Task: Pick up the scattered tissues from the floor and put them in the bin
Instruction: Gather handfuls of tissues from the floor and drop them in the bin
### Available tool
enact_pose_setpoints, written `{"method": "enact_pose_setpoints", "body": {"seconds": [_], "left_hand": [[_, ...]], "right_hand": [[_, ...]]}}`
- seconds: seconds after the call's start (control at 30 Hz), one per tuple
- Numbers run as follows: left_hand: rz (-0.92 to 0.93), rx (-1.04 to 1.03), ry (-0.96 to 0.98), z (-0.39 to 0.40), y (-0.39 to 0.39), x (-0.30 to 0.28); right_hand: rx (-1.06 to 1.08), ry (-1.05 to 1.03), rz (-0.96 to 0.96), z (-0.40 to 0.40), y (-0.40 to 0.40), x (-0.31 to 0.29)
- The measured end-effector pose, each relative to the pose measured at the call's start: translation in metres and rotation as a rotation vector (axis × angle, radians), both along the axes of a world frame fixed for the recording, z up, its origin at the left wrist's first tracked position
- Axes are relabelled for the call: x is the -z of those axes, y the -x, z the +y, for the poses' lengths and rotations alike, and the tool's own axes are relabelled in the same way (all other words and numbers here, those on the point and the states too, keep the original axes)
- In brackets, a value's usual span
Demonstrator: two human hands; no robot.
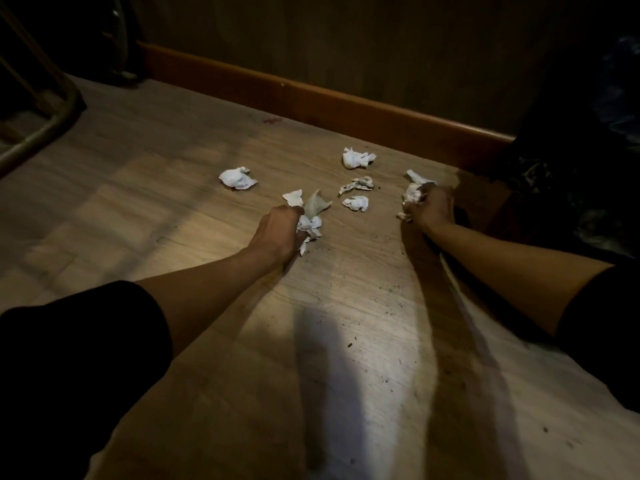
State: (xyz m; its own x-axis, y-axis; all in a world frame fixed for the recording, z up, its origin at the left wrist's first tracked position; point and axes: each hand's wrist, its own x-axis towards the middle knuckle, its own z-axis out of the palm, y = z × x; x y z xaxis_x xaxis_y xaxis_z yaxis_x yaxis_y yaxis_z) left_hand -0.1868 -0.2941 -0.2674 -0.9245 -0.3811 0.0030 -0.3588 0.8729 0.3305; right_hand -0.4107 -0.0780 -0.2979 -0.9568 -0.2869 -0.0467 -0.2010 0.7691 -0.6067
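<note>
White crumpled tissues, light and soft: left hand [277, 230] clenches one wad [310, 225], right hand [431, 206] another [414, 192]. Four loose tissues [356, 203] lie on the wood floor [346, 306] between; pinch any fold.

Hidden and cut off, from where I watch

Each fist hides part of its tissue wad [309, 226]; the dark bag [588, 174] at 2 o'clock and metal frame [41, 123] at 10 o'clock leave frame.
</note>
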Motion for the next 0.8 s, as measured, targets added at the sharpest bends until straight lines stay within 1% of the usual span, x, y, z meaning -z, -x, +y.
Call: {"method": "enact_pose_setpoints", "body": {"seconds": [0.07, 0.1, 0.17, 0.23, 0.3, 0.43, 0.57, 0.63, 0.67, 0.73, 0.8], "left_hand": [[0.010, 0.001, -0.011, 0.000, -0.004, -0.001], [0.005, 0.000, -0.012, 0.001, -0.007, -0.002], [-0.021, 0.006, -0.019, 0.002, -0.012, -0.005], [-0.078, 0.011, -0.018, 0.007, -0.017, -0.010], [-0.160, 0.013, -0.014, 0.014, -0.024, -0.014], [-0.266, -0.006, -0.044, 0.028, -0.041, -0.019], [-0.285, -0.011, -0.027, 0.045, -0.053, -0.044], [-0.290, -0.019, -0.029, 0.053, -0.056, -0.060], [-0.294, -0.019, -0.029, 0.057, -0.057, -0.068], [-0.320, 0.011, -0.014, 0.064, -0.059, -0.083], [-0.367, 0.064, 0.015, 0.071, -0.062, -0.095]], "right_hand": [[0.036, -0.015, 0.006, 0.004, -0.006, -0.001], [0.000, -0.034, 0.035, 0.007, -0.010, -0.003], [-0.145, -0.091, 0.083, 0.013, -0.017, -0.006], [-0.231, -0.108, 0.101, 0.020, -0.026, -0.010], [-0.260, -0.110, 0.093, 0.026, -0.035, -0.015], [-0.340, -0.200, 0.045, 0.037, -0.060, -0.035], [-0.324, -0.396, -0.065, 0.048, -0.078, -0.059], [-0.313, -0.412, -0.166, 0.053, -0.085, -0.070], [-0.334, -0.430, -0.227, 0.057, -0.090, -0.077], [-0.411, -0.560, -0.327, 0.068, -0.098, -0.088], [-0.449, -0.638, -0.384, 0.083, -0.108, -0.095]]}}
